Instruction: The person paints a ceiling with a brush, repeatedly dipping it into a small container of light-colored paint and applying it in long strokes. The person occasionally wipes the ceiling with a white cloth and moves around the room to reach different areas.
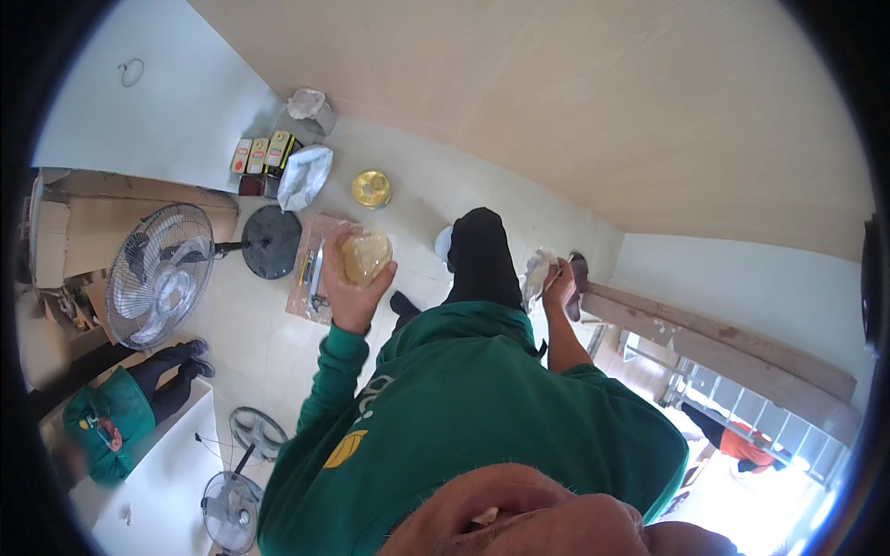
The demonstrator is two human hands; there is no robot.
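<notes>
My left hand (347,295) is wrapped round a clear plastic cup (367,258) with something pale yellow in it. It is raised in front of me, over a brown sheet (303,295) on the floor with a few slim tools on it. On the other side of my raised knee, my right hand (558,285) is closed on crumpled clear plastic (537,276); whether anything is inside the plastic I cannot tell. A dark brown shoe (577,278) shows just beyond that hand.
A standing fan (162,276) is at left, another fan (230,510) lower down. A yellow-topped can (372,189), a white bag (306,178), several boxes (258,156) and a bin (311,107) stand ahead. A wooden beam (723,347) runs along the right. People in green (120,417) and orange (744,447) are nearby.
</notes>
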